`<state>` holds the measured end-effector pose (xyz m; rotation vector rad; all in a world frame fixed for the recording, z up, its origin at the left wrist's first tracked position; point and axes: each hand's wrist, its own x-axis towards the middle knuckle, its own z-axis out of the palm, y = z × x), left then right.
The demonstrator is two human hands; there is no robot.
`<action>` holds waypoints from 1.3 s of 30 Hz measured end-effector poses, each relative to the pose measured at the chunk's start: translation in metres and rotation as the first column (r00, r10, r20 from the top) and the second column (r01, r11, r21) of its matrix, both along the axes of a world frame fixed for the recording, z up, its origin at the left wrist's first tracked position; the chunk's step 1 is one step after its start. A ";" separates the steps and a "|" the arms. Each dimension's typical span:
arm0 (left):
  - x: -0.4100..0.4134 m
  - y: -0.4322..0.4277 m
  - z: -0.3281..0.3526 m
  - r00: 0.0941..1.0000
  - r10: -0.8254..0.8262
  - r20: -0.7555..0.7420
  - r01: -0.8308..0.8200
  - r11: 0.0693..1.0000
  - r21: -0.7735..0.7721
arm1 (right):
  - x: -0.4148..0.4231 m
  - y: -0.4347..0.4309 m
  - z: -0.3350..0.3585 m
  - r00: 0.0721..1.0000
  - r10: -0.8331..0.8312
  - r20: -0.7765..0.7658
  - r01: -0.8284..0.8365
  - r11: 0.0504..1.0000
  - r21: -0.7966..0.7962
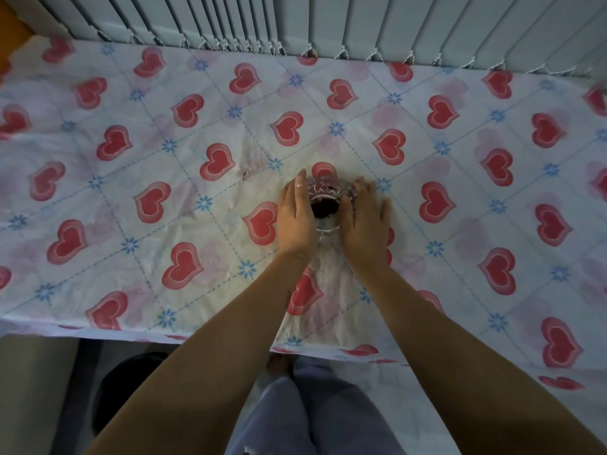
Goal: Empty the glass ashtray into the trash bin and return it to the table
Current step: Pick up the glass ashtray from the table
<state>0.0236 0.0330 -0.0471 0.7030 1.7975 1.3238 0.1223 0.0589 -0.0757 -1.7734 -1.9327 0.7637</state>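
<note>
Glass ashtray [325, 205] sits upright on table [164, 192], mouth upward, both hands cupping it.

Cut glass ashtray [325, 198], clear and faceted, on a thin, creased tablecloth [184, 178] with a faint sheen; matt slatted blinds [328, 21] behind.

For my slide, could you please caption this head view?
Both hands, left hand and right hand, cup a glass ashtray with dark contents on a heart-print tablecloth.

Cut-glass ashtray [325, 205] sits upright on the heart-print table [197, 178], dark ash inside; black trash bin [131, 389] below
</note>
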 end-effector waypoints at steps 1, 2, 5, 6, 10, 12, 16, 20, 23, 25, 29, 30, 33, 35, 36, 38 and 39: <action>0.000 0.000 0.002 1.000 0.007 0.023 -0.006 1.000 -0.006 | -0.001 0.000 0.003 1.000 -0.002 -0.017 0.002 1.000 -0.005; 0.000 -0.001 0.004 0.999 0.014 0.042 -0.014 1.000 -0.014 | -0.001 0.000 0.004 0.999 -0.006 -0.039 0.006 1.000 -0.006; -0.001 -0.004 0.010 0.992 0.044 0.119 -0.042 0.999 -0.019 | -0.005 0.001 0.018 0.963 -0.054 -0.264 0.032 0.996 -0.086; -0.001 -0.005 0.014 0.989 0.046 0.142 -0.043 0.999 -0.022 | -0.007 0.000 0.025 0.918 -0.098 -0.385 0.051 0.990 -0.131; 0.001 -0.005 0.040 0.981 0.037 0.192 -0.038 0.999 0.002 | -0.010 -0.003 0.056 0.755 -0.274 -0.596 0.186 0.961 -0.206; 0.003 -0.006 0.057 0.979 0.006 0.203 -0.012 1.000 0.026 | -0.010 -0.003 0.066 0.688 -0.325 -0.649 0.234 0.946 -0.226; 0.007 -0.015 0.083 0.971 -0.046 0.234 0.032 0.997 0.063 | -0.008 -0.002 0.086 0.567 -0.409 -0.715 0.290 0.912 -0.291; 0.008 -0.025 0.098 0.960 -0.055 0.275 0.026 0.994 0.107 | -0.004 -0.006 0.104 0.506 -0.427 -0.750 0.293 0.902 -0.316; 0.003 -0.031 0.099 0.948 -0.038 0.316 -0.008 0.990 0.142 | -0.002 -0.011 0.114 0.466 -0.442 -0.767 0.288 0.895 -0.341; -0.001 -0.034 0.099 0.939 -0.032 0.341 -0.019 0.989 0.144 | 0.000 -0.014 0.122 0.453 -0.444 -0.773 0.278 0.894 -0.351; -0.008 -0.034 0.098 0.915 0.007 0.404 -0.033 0.998 0.058 | -0.001 -0.021 0.131 0.475 -0.398 -0.785 0.211 0.918 -0.337; -0.009 -0.034 0.095 0.904 -0.001 0.428 -0.026 0.998 0.057 | -0.002 -0.023 0.133 0.484 -0.380 -0.788 0.187 0.925 -0.331; -0.012 -0.035 0.087 0.896 0.008 0.444 -0.035 0.998 0.053 | -0.005 -0.028 0.135 0.521 -0.328 -0.788 0.131 0.943 -0.305; -0.014 -0.038 0.084 0.901 0.065 0.429 -0.082 0.996 0.020 | -0.008 -0.031 0.136 0.524 -0.315 -0.791 0.106 0.946 -0.306; -0.015 -0.041 0.084 0.902 0.083 0.423 -0.098 0.995 0.015 | -0.009 -0.033 0.136 0.535 -0.308 -0.787 0.095 0.947 -0.306; -0.016 -0.047 0.083 0.905 0.103 0.412 -0.116 0.993 0.006 | -0.013 -0.035 0.134 0.577 -0.287 -0.765 0.077 0.951 -0.299; -0.017 -0.051 0.086 0.907 0.106 0.408 -0.122 0.993 0.012 | -0.015 -0.036 0.132 0.596 -0.277 -0.754 0.068 0.952 -0.297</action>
